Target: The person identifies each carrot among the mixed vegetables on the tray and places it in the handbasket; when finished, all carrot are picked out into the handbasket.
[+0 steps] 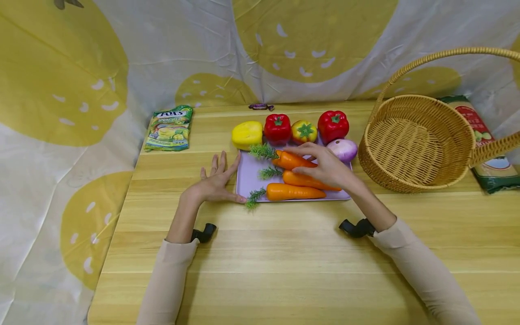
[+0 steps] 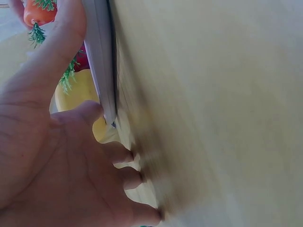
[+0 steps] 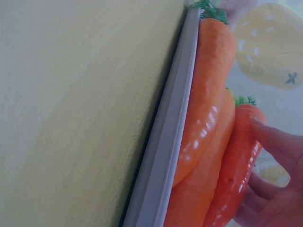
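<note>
A: Gripped what with right hand (image 1: 328, 164)?
B: Pinched rear carrot (image 1: 289, 160) over tray (image 1: 252, 170), just behind middle carrot (image 1: 301, 179).
A: Held anything with left hand (image 1: 215, 184)?
B: Nothing. Spread fingers wide at tray's left edge.

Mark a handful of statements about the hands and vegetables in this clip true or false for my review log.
1. Three orange carrots are in view. True.
2. The right hand grips the carrot nearest the person. False: it grips the farthest carrot.
3. Two red peppers sit beyond the carrots. True.
4. The wicker basket stands left of the lilac tray. False: it stands to the tray's right.
5. The left hand is at the tray's left edge, fingers spread. True.
</note>
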The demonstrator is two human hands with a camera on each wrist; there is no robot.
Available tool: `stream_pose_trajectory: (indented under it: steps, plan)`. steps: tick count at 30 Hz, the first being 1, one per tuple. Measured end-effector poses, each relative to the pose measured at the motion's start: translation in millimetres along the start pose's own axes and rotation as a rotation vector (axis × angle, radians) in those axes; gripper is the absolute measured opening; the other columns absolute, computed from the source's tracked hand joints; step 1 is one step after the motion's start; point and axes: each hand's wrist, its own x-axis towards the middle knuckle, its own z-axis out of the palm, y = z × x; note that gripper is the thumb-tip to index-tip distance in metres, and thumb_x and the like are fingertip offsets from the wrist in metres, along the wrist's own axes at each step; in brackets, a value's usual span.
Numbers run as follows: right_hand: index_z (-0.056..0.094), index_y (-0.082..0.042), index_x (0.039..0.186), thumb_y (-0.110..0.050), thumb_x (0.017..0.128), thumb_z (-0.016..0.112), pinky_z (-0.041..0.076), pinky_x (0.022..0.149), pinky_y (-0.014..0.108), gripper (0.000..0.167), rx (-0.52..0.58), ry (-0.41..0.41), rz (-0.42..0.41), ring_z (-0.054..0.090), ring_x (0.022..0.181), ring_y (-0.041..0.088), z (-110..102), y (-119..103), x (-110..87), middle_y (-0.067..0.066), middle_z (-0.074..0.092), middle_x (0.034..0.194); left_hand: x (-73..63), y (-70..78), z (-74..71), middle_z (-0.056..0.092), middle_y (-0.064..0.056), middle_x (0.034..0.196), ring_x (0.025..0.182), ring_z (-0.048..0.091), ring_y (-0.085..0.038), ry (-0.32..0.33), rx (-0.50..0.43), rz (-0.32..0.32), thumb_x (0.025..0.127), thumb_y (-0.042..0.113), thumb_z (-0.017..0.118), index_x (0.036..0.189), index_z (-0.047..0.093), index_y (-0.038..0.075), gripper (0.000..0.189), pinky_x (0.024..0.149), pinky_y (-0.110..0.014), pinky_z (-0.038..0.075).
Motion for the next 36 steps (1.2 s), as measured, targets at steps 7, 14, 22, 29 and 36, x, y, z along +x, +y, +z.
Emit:
stream_pose_trajectory:
  steps: [7, 14, 22, 29, 36]
  plan:
    - [0.064, -0.021, 0.144, -0.014, 0.095, 0.076, 0.051, 0.100, 0.045, 0.050, -0.008, 0.006, 0.020, 0.061, 0.115, 0.025, -1, -1, 1.6, 0.009, 0.067, 0.133, -0.6, 0.1, 0.8, -0.038, -0.016, 0.165, 0.153, -0.037, -0.038, 0.001, 0.016, -0.003, 0.083, 0.056, 0.082, 0.165, -0.014, 0.031, 0.129, 0.116, -0.078, -0.018]
    - [0.066, -0.015, 0.141, -0.014, 0.094, 0.077, 0.051, 0.089, 0.038, 0.049, -0.027, 0.037, -0.031, 0.064, 0.114, 0.027, -9, -2, -4.3, 0.013, 0.068, 0.129, -0.1, -0.1, 1.1, -0.038, -0.016, 0.165, 0.153, -0.037, -0.038, -0.002, 0.017, -0.001, 0.083, 0.057, 0.082, 0.165, -0.014, 0.031, 0.129, 0.115, -0.078, -0.019]
    - [0.066, -0.020, 0.142, -0.012, 0.092, 0.078, 0.052, 0.086, 0.028, 0.052, -0.004, 0.068, -0.026, 0.064, 0.108, 0.021, -28, -12, -16.5, 0.009, 0.067, 0.127, -0.5, 0.1, 1.3, -0.038, -0.016, 0.165, 0.153, -0.037, -0.039, -0.004, 0.022, -0.005, 0.082, 0.059, 0.081, 0.165, -0.014, 0.031, 0.129, 0.115, -0.078, -0.018]
    - [0.066, -0.021, 0.141, -0.009, 0.093, 0.077, 0.051, 0.087, 0.023, 0.050, -0.008, 0.088, -0.003, 0.062, 0.109, 0.019, -48, -19, -27.7, 0.007, 0.067, 0.127, -0.6, 0.0, 1.5, -0.038, -0.016, 0.165, 0.153, -0.037, -0.039, -0.002, 0.026, -0.003, 0.083, 0.058, 0.081, 0.165, -0.014, 0.030, 0.129, 0.115, -0.079, -0.018]
    - [0.067, -0.023, 0.140, -0.008, 0.092, 0.077, 0.046, 0.081, 0.014, 0.051, -0.081, 0.185, 0.019, 0.058, 0.109, 0.006, -92, -27, -46.5, 0.008, 0.067, 0.131, -0.8, 0.6, 1.6, -0.038, -0.016, 0.165, 0.153, -0.036, -0.039, 0.000, 0.024, 0.000, 0.083, 0.058, 0.081, 0.166, -0.013, 0.030, 0.128, 0.115, -0.078, -0.018]
